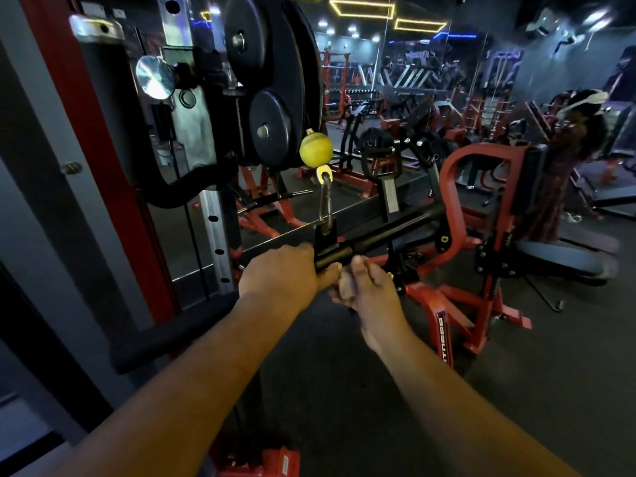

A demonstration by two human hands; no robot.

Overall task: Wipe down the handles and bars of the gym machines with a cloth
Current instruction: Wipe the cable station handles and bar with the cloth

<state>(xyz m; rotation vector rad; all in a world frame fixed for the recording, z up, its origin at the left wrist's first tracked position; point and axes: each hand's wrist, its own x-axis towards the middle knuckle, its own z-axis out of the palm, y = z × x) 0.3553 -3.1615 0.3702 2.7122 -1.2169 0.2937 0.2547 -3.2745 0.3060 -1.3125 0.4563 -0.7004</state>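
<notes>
Black bar [385,232] gripped between both hands [285,270].

The straight black cable-attachment bar [389,232] looks like matt coated metal, smooth along its length. Above it hangs a bare steel carabiner clip [326,204], dull grey with a worn sheen, under a yellow rubbery stopper ball [316,149] with a scuffed, slightly glossy skin. The round black weight plates [272,129] look rubber-coated and semi-matt. The perforated upright post [215,235] is brushed silver metal. The red machine frame [481,187] carries glossy paint.
</notes>
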